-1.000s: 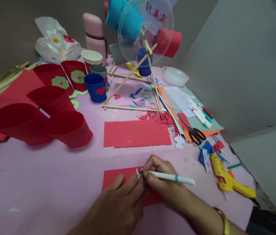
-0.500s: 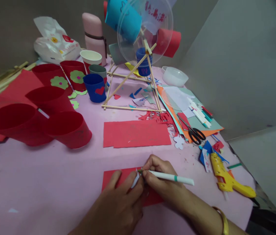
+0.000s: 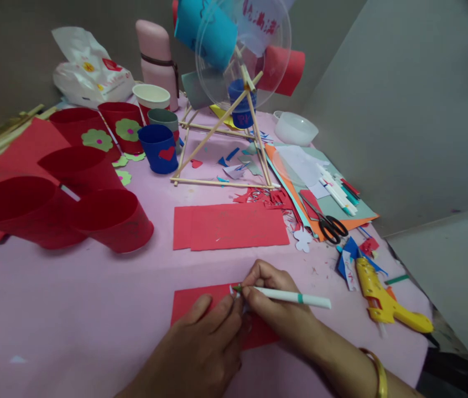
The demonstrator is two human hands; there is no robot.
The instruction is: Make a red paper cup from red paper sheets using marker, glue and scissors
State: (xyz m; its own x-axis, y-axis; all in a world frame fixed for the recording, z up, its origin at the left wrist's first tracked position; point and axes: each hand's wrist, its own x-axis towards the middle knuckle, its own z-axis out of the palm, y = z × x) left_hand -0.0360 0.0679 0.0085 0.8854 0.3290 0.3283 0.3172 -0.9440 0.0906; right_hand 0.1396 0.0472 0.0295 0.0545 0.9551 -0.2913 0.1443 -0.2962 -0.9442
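Note:
My right hand (image 3: 275, 298) grips a white marker (image 3: 296, 296) with a green band. Its dark green tip touches a small white paper piece (image 3: 234, 292), mostly covered by fingers, on a red paper sheet (image 3: 188, 304). My left hand (image 3: 207, 342) lies on this sheet with fingers extended, pressing the white piece down from the left. Just beyond, two red paper strips (image 3: 238, 226) overlap on the pink tabletop (image 3: 72, 309). A white flower-shaped cutout (image 3: 302, 240) rests at their right end.
Red paper cups (image 3: 113, 221) stand at left, near a blue cup (image 3: 158, 149). A stick frame (image 3: 221, 185) carries a clear wheel with cups behind. Scissors (image 3: 329, 226), several markers (image 3: 337, 193) and a yellow glue gun (image 3: 383, 301) lie at right.
The marker tip has shifted slightly along the white piece, and my left fingers now cover more of it. The surroundings sit slightly further left in the view.

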